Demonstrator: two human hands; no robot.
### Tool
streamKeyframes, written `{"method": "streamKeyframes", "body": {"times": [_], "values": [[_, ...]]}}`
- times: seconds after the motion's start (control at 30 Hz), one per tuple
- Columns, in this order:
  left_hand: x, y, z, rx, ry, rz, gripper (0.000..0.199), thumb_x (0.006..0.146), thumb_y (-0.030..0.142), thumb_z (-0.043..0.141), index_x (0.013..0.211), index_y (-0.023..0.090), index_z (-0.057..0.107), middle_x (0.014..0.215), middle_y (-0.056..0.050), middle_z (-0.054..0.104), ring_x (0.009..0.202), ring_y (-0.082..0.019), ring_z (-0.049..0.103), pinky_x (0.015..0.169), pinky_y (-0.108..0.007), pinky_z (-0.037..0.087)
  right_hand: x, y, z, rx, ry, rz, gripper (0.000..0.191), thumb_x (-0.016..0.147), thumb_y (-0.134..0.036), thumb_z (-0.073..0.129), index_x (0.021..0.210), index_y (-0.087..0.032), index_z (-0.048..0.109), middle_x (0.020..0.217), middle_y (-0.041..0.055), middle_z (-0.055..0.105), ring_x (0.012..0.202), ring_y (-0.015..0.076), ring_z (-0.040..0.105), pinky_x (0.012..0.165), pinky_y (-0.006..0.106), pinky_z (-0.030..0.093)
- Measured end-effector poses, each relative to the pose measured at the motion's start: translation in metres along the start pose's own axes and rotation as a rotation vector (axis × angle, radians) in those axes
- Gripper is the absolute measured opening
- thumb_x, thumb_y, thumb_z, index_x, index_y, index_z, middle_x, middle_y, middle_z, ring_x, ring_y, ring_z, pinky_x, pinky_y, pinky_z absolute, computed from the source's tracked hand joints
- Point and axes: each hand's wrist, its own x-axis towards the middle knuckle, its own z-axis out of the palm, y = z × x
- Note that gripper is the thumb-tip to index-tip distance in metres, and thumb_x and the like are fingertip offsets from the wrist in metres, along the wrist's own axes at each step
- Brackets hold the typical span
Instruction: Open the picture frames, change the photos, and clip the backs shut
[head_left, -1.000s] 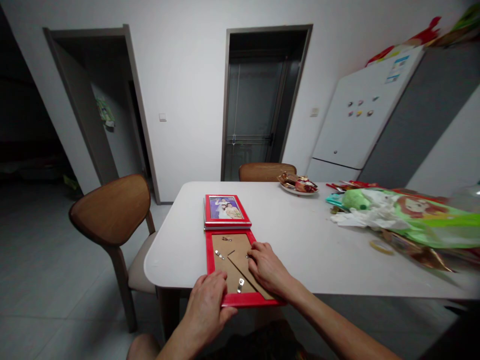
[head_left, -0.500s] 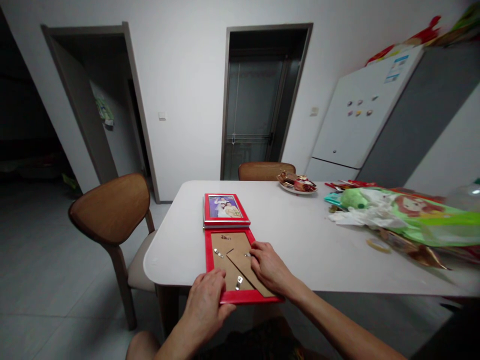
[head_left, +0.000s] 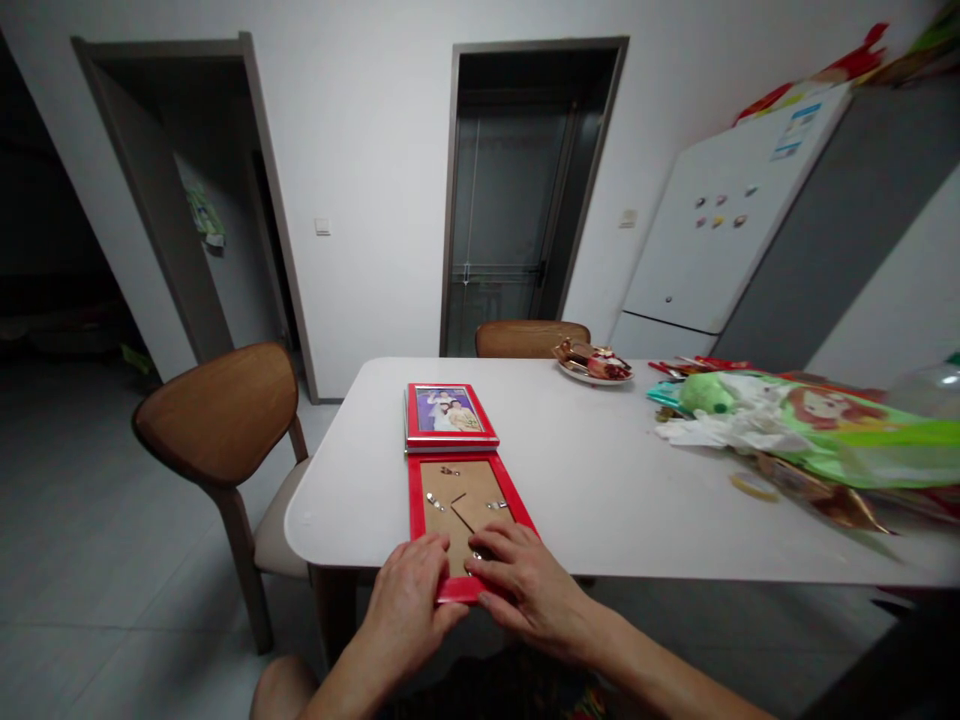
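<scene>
A red picture frame (head_left: 416,505) lies face down at the table's near edge, its brown backing board (head_left: 454,482) and small metal clips showing. My left hand (head_left: 411,588) grips its lower left corner, fingers on top and thumb at the near edge. Over the lower right part is my right hand (head_left: 525,585), its fingertips on the backing by the bottom clip and its fingers partly spread. Just beyond lies another red frame with a photo (head_left: 450,410), face up on top of a stack.
On the white table (head_left: 600,470), a plate of wrapped items (head_left: 592,370) stands near the far edge. Green bags, tissues (head_left: 727,430) and a tape roll (head_left: 754,487) lie at the right. Wooden chairs (head_left: 225,420) stand left and behind.
My right hand has moved down and left, from the frame's right-side clip to the bottom clip. My left hand has stayed at the lower left corner.
</scene>
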Motion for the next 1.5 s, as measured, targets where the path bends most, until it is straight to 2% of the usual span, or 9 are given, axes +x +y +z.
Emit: {"method": "streamKeyframes", "body": {"times": [0.13,0.4,0.57,0.77,0.93,1.1,1.2,1.3,1.5], "values": [[0.000,0.000,0.000,-0.004,-0.001,-0.011,0.049,0.062,0.026,0.065,0.108,0.019,0.049,0.113,-0.007,0.055,0.108,-0.022,0.046,0.095,-0.039,0.033,-0.003,0.004,0.005,-0.025,0.006,-0.015,0.032,0.071,-0.034,0.052,0.102,-0.023,0.055,0.105,0.0062,0.052,0.102,0.0221,0.037,0.089,0.037,0.028],[0.001,0.001,-0.002,-0.008,-0.027,-0.027,0.052,0.060,0.026,0.066,0.108,0.016,0.049,0.115,-0.008,0.054,0.110,-0.022,0.045,0.095,-0.037,0.034,0.000,0.005,0.002,0.067,0.011,0.016,0.029,0.073,-0.028,0.049,0.101,-0.021,0.055,0.100,0.0059,0.054,0.095,0.0199,0.042,0.084,0.034,0.033],[-0.001,0.003,-0.001,0.020,-0.043,-0.039,0.054,0.061,0.025,0.066,0.110,0.015,0.048,0.118,-0.010,0.051,0.110,-0.023,0.044,0.096,-0.038,0.033,0.036,0.014,0.008,0.079,0.063,0.120,0.032,0.081,-0.019,0.036,0.108,-0.016,0.052,0.100,0.0095,0.054,0.091,0.0175,0.045,0.080,0.030,0.035],[-0.001,0.004,-0.003,0.018,-0.057,-0.032,0.056,0.061,0.025,0.065,0.112,0.015,0.045,0.120,-0.010,0.049,0.112,-0.023,0.043,0.097,-0.038,0.031,0.081,0.017,0.024,-0.106,0.009,0.158,0.025,0.082,-0.019,0.036,0.083,-0.015,0.060,0.084,0.0078,0.054,0.083,0.0170,0.044,0.075,0.029,0.033],[-0.001,0.004,-0.006,-0.023,-0.048,-0.028,0.046,0.061,0.026,0.065,0.104,0.018,0.051,0.119,-0.007,0.051,0.111,-0.022,0.043,0.097,-0.037,0.031,0.080,0.014,0.026,-0.163,-0.075,0.051,0.019,0.080,-0.021,0.042,0.085,-0.016,0.059,0.087,0.0075,0.052,0.084,0.0168,0.042,0.076,0.029,0.031],[-0.002,0.002,-0.005,-0.051,-0.053,-0.036,0.052,0.061,0.026,0.065,0.110,0.017,0.048,0.121,-0.008,0.049,0.113,-0.022,0.042,0.098,-0.036,0.031,0.075,0.016,0.030,-0.153,-0.071,0.026,0.019,0.079,-0.022,0.044,0.092,-0.017,0.057,0.091,0.0076,0.052,0.087,0.0174,0.043,0.077,0.029,0.031],[-0.003,0.002,-0.005,-0.045,-0.058,-0.037,0.051,0.061,0.025,0.065,0.109,0.016,0.049,0.122,-0.008,0.048,0.114,-0.022,0.041,0.098,-0.036,0.030,0.077,0.024,0.033,-0.067,0.020,0.098,0.018,0.079,-0.021,0.043,0.089,-0.017,0.058,0.089,0.0069,0.055,0.087,0.0166,0.046,0.075,0.027,0.034],[-0.003,0.003,-0.006,-0.036,-0.067,-0.045,0.046,0.061,0.026,0.065,0.104,0.016,0.052,0.121,-0.009,0.049,0.114,-0.022,0.041,0.098,-0.036,0.031,0.086,0.037,0.034,0.032,0.108,0.277,0.020,0.078,-0.021,0.044,0.089,-0.016,0.060,0.090,0.0076,0.058,0.085,0.0159,0.050,0.073,0.025,0.035],[-0.007,0.006,-0.006,-0.025,-0.089,-0.059,0.058,0.060,0.025,0.066,0.113,0.015,0.046,0.123,-0.010,0.047,0.114,-0.023,0.041,0.098,-0.038,0.031,0.107,0.062,0.036,0.084,0.112,0.521,0.022,0.080,-0.028,0.044,0.078,-0.014,0.061,0.079,0.0064,0.061,0.068,0.0133,0.052,0.061,0.024,0.038]]}}
